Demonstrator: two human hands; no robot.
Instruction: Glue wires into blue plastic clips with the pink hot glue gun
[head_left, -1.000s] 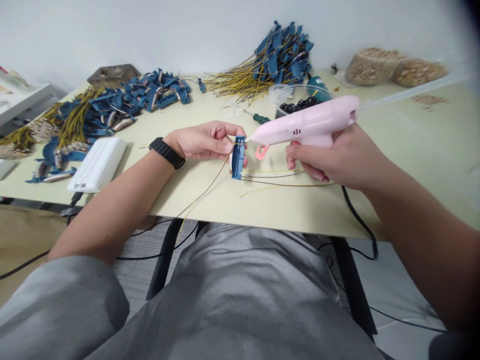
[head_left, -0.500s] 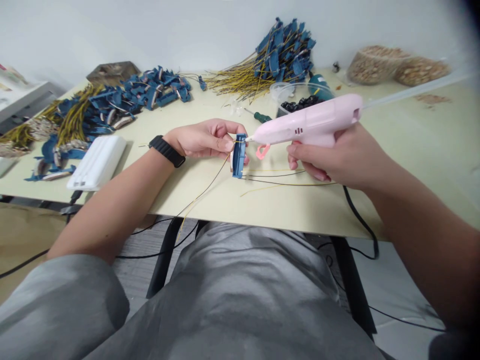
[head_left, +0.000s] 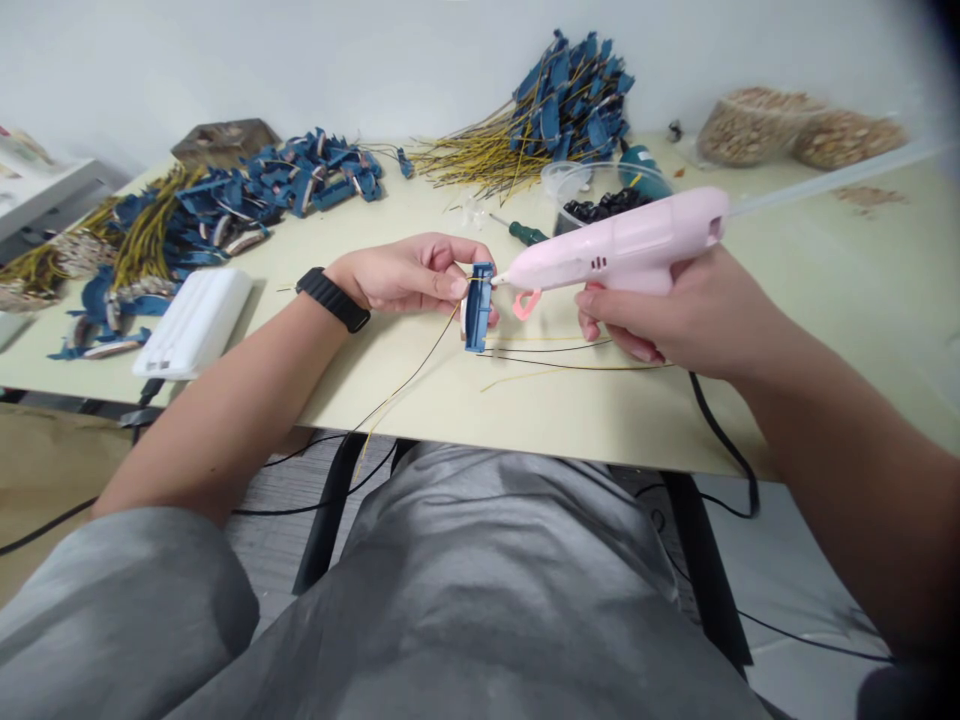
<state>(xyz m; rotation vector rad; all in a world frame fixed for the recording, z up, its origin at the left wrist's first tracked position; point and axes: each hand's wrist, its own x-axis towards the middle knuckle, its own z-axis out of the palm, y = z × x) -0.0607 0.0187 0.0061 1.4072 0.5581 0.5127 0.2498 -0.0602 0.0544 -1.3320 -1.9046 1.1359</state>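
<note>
Between the thumb and fingers of my left hand (head_left: 420, 277) is a blue plastic part (head_left: 478, 310), held upright above the table. Thin yellow and black wires (head_left: 416, 372) trail from it down past the table edge. My right hand (head_left: 675, 310) is wrapped round a pink hot glue gun (head_left: 615, 245) with a clear glue stick (head_left: 840, 180) in its back end. The gun's nozzle points left, at or very near the upper end of the blue part; whether it touches, I cannot tell. A pink ring-shaped piece (head_left: 527, 304) shows below the nozzle.
Piles of blue parts with wires (head_left: 300, 180) cover the back left, and another bundle (head_left: 570, 100) stands behind. A tub of black pieces (head_left: 607, 203), a green screwdriver (head_left: 526, 234), bags of small tan pieces (head_left: 750, 130) and a white power bank (head_left: 195, 322) are on the table (head_left: 570, 420).
Almost nothing differs. Both hands, the blue part and the glue gun keep their places relative to one another; the view has shifted very slightly.
</note>
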